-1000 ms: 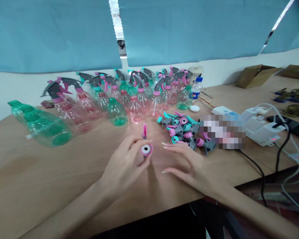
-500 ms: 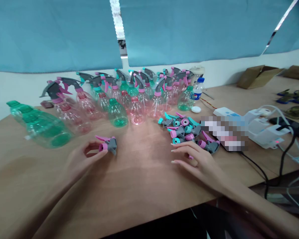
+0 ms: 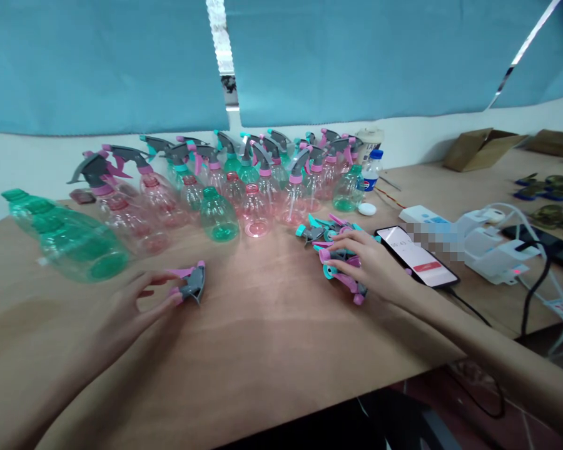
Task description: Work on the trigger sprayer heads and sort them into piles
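My left hand (image 3: pixel 129 307) rests low on the wooden table (image 3: pixel 272 337) and pinches a grey and pink spray trigger head (image 3: pixel 191 282) that lies on the table top. My right hand (image 3: pixel 373 265) lies over a pile of loose grey, pink and teal trigger heads (image 3: pixel 331 240), its fingers curled down onto them; I cannot make out which one it grips. Behind both hands stand several clear pink and green spray bottles (image 3: pixel 244 181), some fitted with triggers. A few green bottles (image 3: pixel 65 240) lie on their sides at the left.
A phone (image 3: pixel 417 255) with a lit screen lies right of the pile, cabled. White power boxes (image 3: pixel 492 250) and cables fill the right side. A small water bottle (image 3: pixel 370 170) and a white cap (image 3: pixel 366 209) sit behind. Cardboard boxes (image 3: pixel 481 147) stand at the far right.
My left hand carried the trigger head from the table's middle to the left and set it down. My right hand moved away from me onto the pile of trigger heads.
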The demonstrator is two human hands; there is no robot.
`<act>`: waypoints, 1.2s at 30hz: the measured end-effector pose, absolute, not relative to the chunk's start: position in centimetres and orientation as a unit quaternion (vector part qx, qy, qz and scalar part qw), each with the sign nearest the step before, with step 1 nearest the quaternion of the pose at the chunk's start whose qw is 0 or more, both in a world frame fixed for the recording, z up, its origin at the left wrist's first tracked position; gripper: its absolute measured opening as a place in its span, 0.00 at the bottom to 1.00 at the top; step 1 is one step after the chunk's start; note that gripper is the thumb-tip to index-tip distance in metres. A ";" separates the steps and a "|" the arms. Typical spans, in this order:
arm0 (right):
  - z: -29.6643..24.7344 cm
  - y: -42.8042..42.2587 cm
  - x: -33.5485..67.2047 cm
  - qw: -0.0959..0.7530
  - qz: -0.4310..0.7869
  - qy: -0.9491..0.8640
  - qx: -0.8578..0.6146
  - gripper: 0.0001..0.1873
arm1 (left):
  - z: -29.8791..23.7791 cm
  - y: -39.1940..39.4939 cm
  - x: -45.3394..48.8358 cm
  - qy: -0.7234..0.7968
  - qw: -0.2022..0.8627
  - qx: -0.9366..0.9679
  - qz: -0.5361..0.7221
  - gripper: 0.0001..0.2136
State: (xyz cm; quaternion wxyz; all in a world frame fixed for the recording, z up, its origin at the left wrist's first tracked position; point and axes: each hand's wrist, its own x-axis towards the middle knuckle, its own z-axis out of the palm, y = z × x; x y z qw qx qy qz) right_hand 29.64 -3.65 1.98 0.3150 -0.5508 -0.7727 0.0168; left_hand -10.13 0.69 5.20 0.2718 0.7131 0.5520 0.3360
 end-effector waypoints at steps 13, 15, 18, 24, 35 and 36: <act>3.1 0.3 28.9 0.128 0.052 -0.779 -0.612 0.12 | 6.8 -0.3 0.7 0.387 0.175 0.889 0.173 0.10; 3.4 0.1 29.0 0.141 0.053 -0.777 -0.611 0.11 | 6.6 -0.3 2.6 0.352 0.198 0.897 0.181 0.09; 3.7 -0.6 29.4 0.209 0.057 -0.761 -0.612 0.11 | 5.9 -0.3 4.7 0.320 0.214 0.901 0.199 0.08; 4.2 -2.9 29.6 0.343 0.091 -0.750 -0.558 0.12 | 5.3 -0.7 7.4 0.313 0.289 0.871 0.246 0.08; 4.0 -5.7 27.5 0.483 0.260 -0.671 -0.500 0.18 | 6.1 -2.1 8.3 0.284 0.301 0.851 0.324 0.06; 3.8 -5.7 27.4 0.484 0.269 -0.669 -0.496 0.18 | 6.1 -2.2 8.2 0.280 0.301 0.851 0.327 0.07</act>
